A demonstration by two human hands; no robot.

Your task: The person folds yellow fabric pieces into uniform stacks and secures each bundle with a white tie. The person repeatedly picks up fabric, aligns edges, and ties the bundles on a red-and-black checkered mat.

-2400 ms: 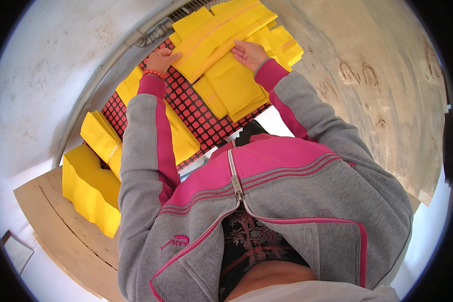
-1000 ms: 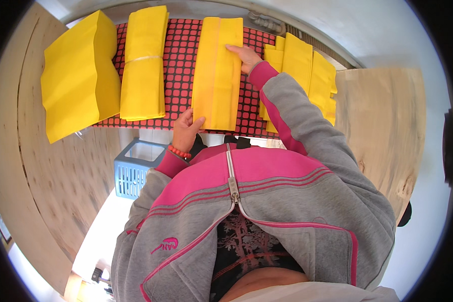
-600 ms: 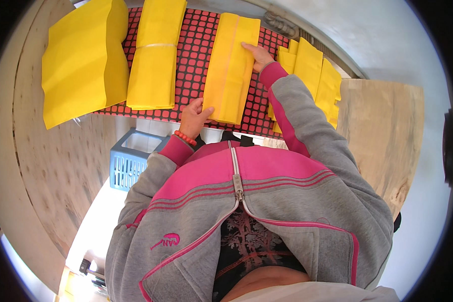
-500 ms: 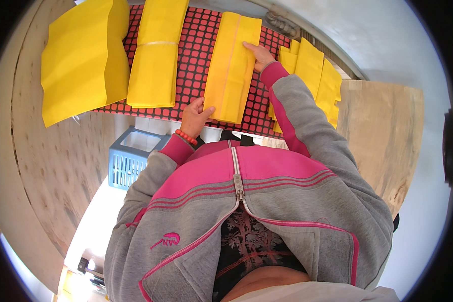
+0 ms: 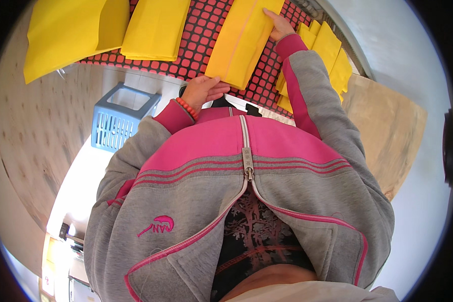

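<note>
Surface, one, patterned with rounded red squares on black, running across the upper part of the view; pale wall at the far right; pale wooden board at the left; second wooden board at the right, next to the surface.

Yellow folded piece, one, long and flat, lying aslant on the middle of the surface, near end close to the front edge, far end cut off by the top of the view; a thin pinkish line along its length.

Left hand, one, at the near left corner of that piece, fingers stretched rightward along its near end, slightly apart; whether they grip it cannot be told. Red bead bracelet on the wrist.

Right hand, one, farther along the right-hand long edge, fingers clamped on that edge, one on top, others out of sight.

Large yellow sheet, bent, at the left end, one corner hanging past the front edge. Yellow bundle, layered, between sheet and folded piece, apart from the latter. Pile of yellow pieces, overlapping, at the right end, partly hidden by the right sleeve.

Blue slotted basket, one, below the surface, near the left forearm. Grey-and-pink jacket, zip partly open, over a dark patterned garment
</note>
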